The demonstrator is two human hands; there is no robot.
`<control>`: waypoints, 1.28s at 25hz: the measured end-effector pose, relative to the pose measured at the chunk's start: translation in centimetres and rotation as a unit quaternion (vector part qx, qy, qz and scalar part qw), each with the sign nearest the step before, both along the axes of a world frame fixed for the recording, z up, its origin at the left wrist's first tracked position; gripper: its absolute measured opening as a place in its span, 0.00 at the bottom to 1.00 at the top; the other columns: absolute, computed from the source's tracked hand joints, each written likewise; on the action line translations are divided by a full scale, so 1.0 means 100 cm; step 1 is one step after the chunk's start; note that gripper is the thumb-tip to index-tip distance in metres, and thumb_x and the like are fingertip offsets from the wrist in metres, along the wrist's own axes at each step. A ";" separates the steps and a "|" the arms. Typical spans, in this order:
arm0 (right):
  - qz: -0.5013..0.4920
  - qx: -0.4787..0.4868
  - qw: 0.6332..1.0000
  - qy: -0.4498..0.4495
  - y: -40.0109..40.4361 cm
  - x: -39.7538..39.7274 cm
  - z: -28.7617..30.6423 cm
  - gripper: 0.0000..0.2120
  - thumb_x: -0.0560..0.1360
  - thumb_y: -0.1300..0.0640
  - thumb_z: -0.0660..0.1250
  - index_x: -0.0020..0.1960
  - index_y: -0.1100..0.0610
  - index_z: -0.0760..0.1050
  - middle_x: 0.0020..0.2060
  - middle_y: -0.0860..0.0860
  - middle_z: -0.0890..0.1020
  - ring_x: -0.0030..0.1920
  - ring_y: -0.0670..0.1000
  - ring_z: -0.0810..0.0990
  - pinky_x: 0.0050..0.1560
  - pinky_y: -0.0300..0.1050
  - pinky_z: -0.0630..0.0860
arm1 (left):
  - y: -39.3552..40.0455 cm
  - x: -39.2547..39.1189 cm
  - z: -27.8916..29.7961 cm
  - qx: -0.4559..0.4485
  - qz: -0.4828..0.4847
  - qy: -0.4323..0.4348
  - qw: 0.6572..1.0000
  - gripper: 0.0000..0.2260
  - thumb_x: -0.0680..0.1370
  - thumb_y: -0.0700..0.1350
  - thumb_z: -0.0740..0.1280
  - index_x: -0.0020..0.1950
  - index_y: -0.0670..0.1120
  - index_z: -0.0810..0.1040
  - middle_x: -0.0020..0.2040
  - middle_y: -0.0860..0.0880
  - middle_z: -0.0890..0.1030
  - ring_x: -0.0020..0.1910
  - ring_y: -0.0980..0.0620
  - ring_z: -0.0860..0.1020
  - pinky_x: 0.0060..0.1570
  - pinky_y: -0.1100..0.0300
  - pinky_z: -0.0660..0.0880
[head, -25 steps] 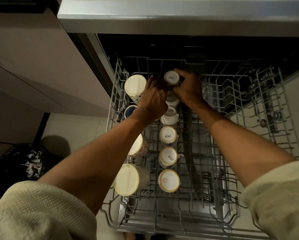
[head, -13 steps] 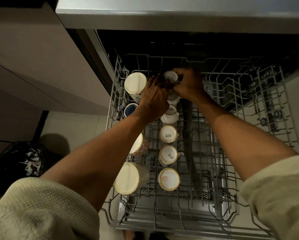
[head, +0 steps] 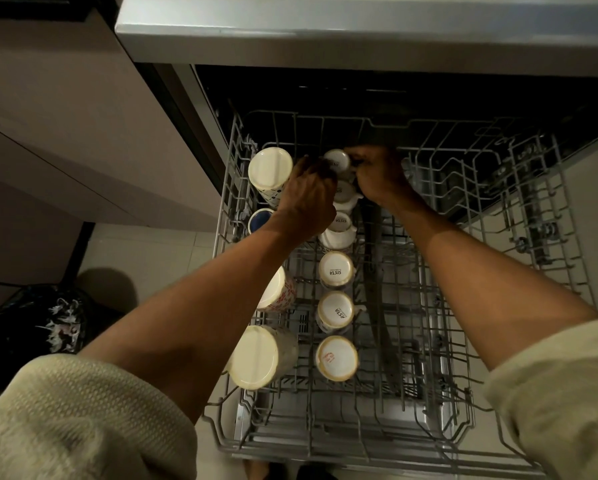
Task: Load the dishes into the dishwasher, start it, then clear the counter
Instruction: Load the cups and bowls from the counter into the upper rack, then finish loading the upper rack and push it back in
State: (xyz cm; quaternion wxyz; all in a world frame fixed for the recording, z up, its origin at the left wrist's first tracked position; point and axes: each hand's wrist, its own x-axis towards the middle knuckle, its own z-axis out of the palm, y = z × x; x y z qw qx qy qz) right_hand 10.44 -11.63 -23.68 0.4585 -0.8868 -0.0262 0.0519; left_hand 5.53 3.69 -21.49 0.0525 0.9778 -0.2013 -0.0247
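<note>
The dishwasher's grey wire upper rack (head: 429, 441) is pulled out below me. Several white cups stand upside down in a centre row, with larger mugs along the left side. At the far end of the row a small upturned white cup (head: 337, 161) is held between both hands. My left hand (head: 308, 199) grips it from the left, my right hand (head: 377, 174) from the right. Fingertips of both hands are hidden behind the cup.
A tall patterned mug (head: 270, 173) and a blue-inside cup (head: 260, 220) sit left of my left hand. A dark long utensil (head: 377, 299) lies along the rack's middle. The counter edge (head: 325, 32) overhangs the machine. A black bag (head: 37, 327) sits on the floor at left.
Both hands have lowered the small cup a little toward the rack's far end. The other cups have not moved.
</note>
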 end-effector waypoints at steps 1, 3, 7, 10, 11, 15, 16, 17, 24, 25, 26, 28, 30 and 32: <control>0.013 -0.012 1.000 -0.005 -0.001 -0.001 0.001 0.15 0.79 0.66 0.62 0.63 0.60 0.80 0.59 0.57 0.83 0.59 0.50 0.79 0.64 0.51 0.76 | 0.000 0.000 0.000 0.003 -0.004 0.000 1.000 0.22 0.72 0.38 0.65 0.66 0.38 0.76 0.69 0.40 0.75 0.73 0.43 0.67 0.77 0.49 0.53; 0.024 -0.033 0.999 -0.005 -0.002 -0.001 0.006 0.13 0.80 0.64 0.63 0.62 0.59 0.81 0.58 0.55 0.83 0.59 0.51 0.80 0.63 0.52 0.77 | 0.000 0.001 0.002 0.021 -0.008 0.003 1.000 0.19 0.72 0.39 0.64 0.63 0.39 0.78 0.66 0.41 0.78 0.70 0.42 0.70 0.76 0.48 0.53; 0.030 -0.070 0.997 0.005 0.000 -0.015 0.008 0.20 0.79 0.63 0.62 0.71 0.59 0.74 0.65 0.55 0.78 0.66 0.54 0.75 0.69 0.51 0.71 | -0.001 -0.003 0.006 0.051 -0.014 0.018 0.998 0.26 0.74 0.44 0.65 0.71 0.39 0.71 0.73 0.41 0.70 0.76 0.43 0.62 0.78 0.47 0.48; 0.017 -0.165 0.986 0.000 0.000 -0.029 0.012 0.27 0.79 0.62 0.60 0.78 0.57 0.64 0.74 0.59 0.68 0.75 0.60 0.63 0.75 0.54 0.63 | 0.001 -0.014 0.009 0.031 -0.012 0.009 0.999 0.30 0.74 0.42 0.65 0.76 0.38 0.65 0.77 0.39 0.65 0.79 0.42 0.57 0.79 0.48 0.44; 0.021 -0.191 0.981 -0.014 0.001 -0.035 0.016 0.27 0.79 0.63 0.61 0.78 0.59 0.63 0.75 0.59 0.67 0.76 0.60 0.62 0.75 0.53 0.61 | 0.002 -0.018 0.011 0.026 -0.012 0.009 1.000 0.30 0.74 0.42 0.64 0.76 0.37 0.64 0.77 0.38 0.64 0.79 0.42 0.56 0.79 0.48 0.43; 0.018 -0.232 0.971 -0.050 0.007 -0.063 0.038 0.26 0.81 0.61 0.59 0.77 0.64 0.61 0.76 0.61 0.65 0.77 0.60 0.60 0.76 0.47 0.54 | 0.009 -0.039 0.027 0.030 -0.002 0.029 0.999 0.32 0.79 0.44 0.59 0.81 0.38 0.53 0.81 0.39 0.53 0.81 0.43 0.47 0.78 0.50 0.38; 0.016 -0.235 0.971 -0.036 0.008 -0.070 0.046 0.26 0.82 0.59 0.58 0.78 0.62 0.60 0.78 0.60 0.63 0.79 0.58 0.58 0.77 0.46 0.52 | 0.013 -0.046 0.036 0.024 0.003 0.034 0.999 0.32 0.80 0.44 0.58 0.81 0.39 0.50 0.81 0.39 0.50 0.81 0.44 0.45 0.77 0.51 0.35; 0.015 -0.240 0.970 -0.023 0.010 -0.078 0.056 0.26 0.83 0.59 0.58 0.79 0.61 0.59 0.78 0.59 0.62 0.79 0.57 0.57 0.78 0.46 0.52 | 0.017 -0.054 0.047 0.010 0.008 0.041 0.999 0.32 0.80 0.45 0.58 0.81 0.40 0.48 0.81 0.40 0.48 0.81 0.44 0.43 0.76 0.53 0.34; 0.040 -0.268 0.961 -0.049 0.049 -0.150 0.145 0.27 0.83 0.53 0.57 0.80 0.60 0.57 0.79 0.57 0.60 0.80 0.55 0.55 0.80 0.50 0.52 | 0.049 -0.110 0.147 -0.018 0.054 0.057 0.997 0.34 0.78 0.53 0.47 0.81 0.40 0.44 0.81 0.40 0.43 0.80 0.44 0.41 0.79 0.49 0.39; 0.046 -0.264 0.962 -0.052 0.060 -0.160 0.162 0.27 0.84 0.52 0.56 0.80 0.60 0.56 0.80 0.57 0.59 0.80 0.54 0.54 0.80 0.50 0.51 | 0.057 -0.117 0.160 -0.025 0.064 0.048 0.997 0.34 0.78 0.51 0.47 0.81 0.39 0.44 0.81 0.40 0.44 0.80 0.44 0.41 0.78 0.50 0.38; 0.054 -0.259 0.963 -0.056 0.071 -0.169 0.178 0.27 0.84 0.51 0.55 0.80 0.60 0.55 0.80 0.57 0.57 0.80 0.54 0.52 0.80 0.51 0.51 | 0.066 -0.123 0.172 -0.031 0.071 0.038 0.996 0.34 0.78 0.50 0.47 0.81 0.39 0.44 0.81 0.40 0.44 0.80 0.45 0.41 0.78 0.51 0.38; 0.073 -0.257 0.961 -0.070 0.093 -0.182 0.206 0.27 0.85 0.51 0.53 0.81 0.60 0.53 0.80 0.57 0.56 0.81 0.53 0.50 0.80 0.50 0.48 | 0.084 -0.135 0.196 -0.041 0.083 0.023 0.995 0.32 0.80 0.50 0.49 0.81 0.40 0.45 0.81 0.41 0.45 0.80 0.46 0.42 0.78 0.52 0.38; 0.084 -0.261 0.958 -0.081 0.117 -0.188 0.232 0.27 0.85 0.52 0.52 0.81 0.60 0.52 0.80 0.57 0.55 0.81 0.53 0.49 0.80 0.50 0.47 | 0.105 -0.142 0.217 -0.041 0.093 0.020 0.995 0.31 0.80 0.50 0.49 0.81 0.40 0.45 0.81 0.41 0.45 0.80 0.46 0.41 0.78 0.52 0.38; 0.092 -0.264 0.955 -0.096 0.146 -0.189 0.254 0.28 0.84 0.52 0.51 0.81 0.61 0.52 0.80 0.57 0.55 0.81 0.53 0.49 0.80 0.50 0.47 | 0.128 -0.143 0.237 -0.049 0.103 0.009 0.993 0.33 0.78 0.53 0.43 0.81 0.40 0.47 0.81 0.41 0.46 0.81 0.46 0.43 0.78 0.52 0.39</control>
